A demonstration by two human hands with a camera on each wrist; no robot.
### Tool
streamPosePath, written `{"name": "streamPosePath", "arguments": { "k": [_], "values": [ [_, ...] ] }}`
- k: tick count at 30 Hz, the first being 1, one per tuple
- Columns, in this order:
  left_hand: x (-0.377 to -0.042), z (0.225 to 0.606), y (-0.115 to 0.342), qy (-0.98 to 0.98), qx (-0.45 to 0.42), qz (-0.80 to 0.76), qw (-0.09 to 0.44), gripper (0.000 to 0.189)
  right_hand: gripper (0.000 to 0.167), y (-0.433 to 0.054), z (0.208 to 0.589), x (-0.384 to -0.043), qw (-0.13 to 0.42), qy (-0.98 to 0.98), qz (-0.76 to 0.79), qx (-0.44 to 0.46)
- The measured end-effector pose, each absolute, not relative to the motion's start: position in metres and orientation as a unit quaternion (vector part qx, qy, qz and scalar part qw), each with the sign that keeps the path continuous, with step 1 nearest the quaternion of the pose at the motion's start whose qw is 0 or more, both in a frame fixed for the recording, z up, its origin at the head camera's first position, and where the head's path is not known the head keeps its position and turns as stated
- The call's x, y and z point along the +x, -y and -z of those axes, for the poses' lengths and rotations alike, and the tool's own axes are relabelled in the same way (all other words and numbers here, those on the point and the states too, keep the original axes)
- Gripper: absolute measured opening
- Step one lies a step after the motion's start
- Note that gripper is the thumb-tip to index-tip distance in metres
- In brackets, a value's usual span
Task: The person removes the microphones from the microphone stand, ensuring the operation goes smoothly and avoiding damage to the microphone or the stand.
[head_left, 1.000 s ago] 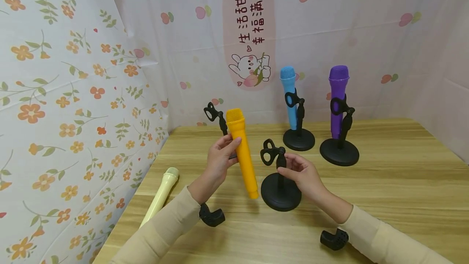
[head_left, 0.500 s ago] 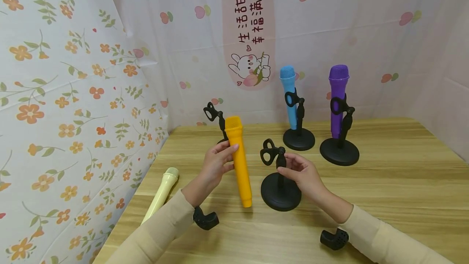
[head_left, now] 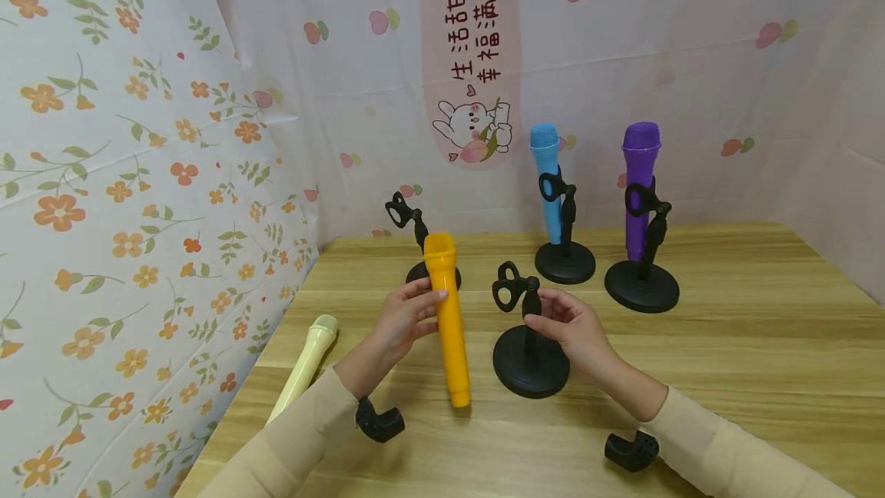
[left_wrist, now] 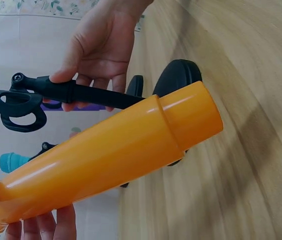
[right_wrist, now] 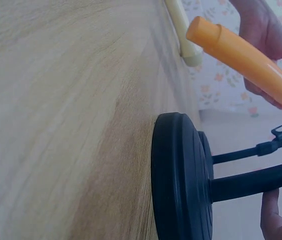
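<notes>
In the head view my left hand grips an orange microphone near its head, holding it nearly upright just left of a black microphone stand. My right hand pinches that stand's post below its clip, which holds nothing. The stand's round base rests on the table. The left wrist view shows the microphone's lower end off the tabletop, in front of the stand. From the right wrist view, a gap separates the orange microphone from the stand's base.
Behind stand a blue microphone and a purple microphone, each in a black stand. Another stand with a bare clip is behind the orange microphone. A pale yellow microphone lies at the left, beside a floral cloth.
My left hand has moved down and slightly left with the orange microphone, which now stands more upright and farther from the front stand. My right hand keeps its place on the post.
</notes>
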State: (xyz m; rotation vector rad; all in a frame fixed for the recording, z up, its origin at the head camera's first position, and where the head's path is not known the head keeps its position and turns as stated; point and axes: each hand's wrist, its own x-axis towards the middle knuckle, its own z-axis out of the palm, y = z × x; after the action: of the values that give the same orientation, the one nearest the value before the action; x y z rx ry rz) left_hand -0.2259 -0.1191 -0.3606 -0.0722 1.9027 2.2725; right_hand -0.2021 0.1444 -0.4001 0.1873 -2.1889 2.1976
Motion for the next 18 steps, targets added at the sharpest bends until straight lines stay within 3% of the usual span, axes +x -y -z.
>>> {"name": "streamPosePath", "arguments": {
  "k": [18],
  "values": [
    [-0.22, 0.369, 0.135, -0.664, -0.04, -0.737, 0.123, 0.043, 0.047, -0.143, 0.398, -0.203, 0.015, 0.705, -0.707, 0.063]
  ]
}}
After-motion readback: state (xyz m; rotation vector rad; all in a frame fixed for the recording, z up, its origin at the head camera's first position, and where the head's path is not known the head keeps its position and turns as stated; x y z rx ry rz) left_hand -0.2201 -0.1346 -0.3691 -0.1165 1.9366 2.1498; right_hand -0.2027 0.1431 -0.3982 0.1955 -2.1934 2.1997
